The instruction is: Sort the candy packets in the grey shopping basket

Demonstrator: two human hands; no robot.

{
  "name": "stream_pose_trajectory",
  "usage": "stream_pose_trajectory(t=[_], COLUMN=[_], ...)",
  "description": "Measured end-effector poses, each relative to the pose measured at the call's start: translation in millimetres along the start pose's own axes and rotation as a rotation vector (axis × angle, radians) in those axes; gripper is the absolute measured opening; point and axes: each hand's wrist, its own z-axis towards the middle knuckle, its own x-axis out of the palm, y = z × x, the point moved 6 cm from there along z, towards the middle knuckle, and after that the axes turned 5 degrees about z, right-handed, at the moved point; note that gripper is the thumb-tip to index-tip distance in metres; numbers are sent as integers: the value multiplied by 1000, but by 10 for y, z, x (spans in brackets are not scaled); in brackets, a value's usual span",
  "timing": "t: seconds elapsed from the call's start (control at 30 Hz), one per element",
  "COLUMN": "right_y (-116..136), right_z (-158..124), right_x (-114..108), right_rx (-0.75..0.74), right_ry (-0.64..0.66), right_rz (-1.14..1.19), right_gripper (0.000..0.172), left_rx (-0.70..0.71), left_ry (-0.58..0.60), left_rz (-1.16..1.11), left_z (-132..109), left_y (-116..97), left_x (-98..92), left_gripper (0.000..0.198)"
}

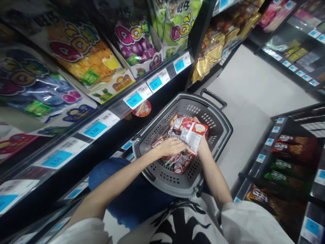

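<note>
Red-and-white packet (196, 139): held above the loose packets (179, 166) and inside the basket's outline as seen from above, its printed panel turned upward
Right hand (202, 145): placed behind the packet, with fingers (195, 119) showing past its upper edge; the packet seems to be clamped in the grip, though most of it is hidden
Left hand (174, 146): reached in over the loose packets, fingers kept together beside the packet's left edge; whether anything is pinched beneath them cannot be told
Basket (217, 112): rested close against the lap, between the shelf of gummy bags (88, 57) and the open floor (241, 81)
Grip advice: the wrapper is probably slick and crinkly, so it is better supported by broad finger contact than by one corner
Printed panel: best kept flat and tilted slightly if shine blurs the small print
Slip guard: the packet is best handled low and over the basket, so that a drop is caught inside
Left-hand care: the loose packets are best not dragged up with the fingers
</note>
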Motion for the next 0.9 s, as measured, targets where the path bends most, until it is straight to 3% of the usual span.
stream_pose_trajectory(t=[0.17, 0.27, 0.4, 0.47, 0.53, 0.7, 0.9], right_y=[30, 51, 80, 87, 90, 72, 57], right_z=[-48, -65, -90, -108, -130, -172, -190], right_x=[73, 130, 220, 266, 304, 351, 369], right_rx=[-17, -44, -63, -60, -62, -57, -41], right_ry=[7, 9, 49, 76, 88, 58, 38], right_rz=[118, 141, 112, 85, 61, 40, 46], right_gripper=[47, 48, 56, 57, 57, 57, 51], left_rx=[43, -24, -334, -510, -585, -518, -535], left_ry=[17, -39, -245, -266, -244, -273, -332], left_rz=[-43, -162, -247, -307, -356, -306, -247], left_z=[45, 70, 54, 18, -4, -15, -40], left_y=[-4, 84, 386, 543, 622, 581, 575], left_x=[-69, -192, -396, -402, -364, -307, -315], left_gripper=[14, 15, 12, 27, 39, 32, 16])
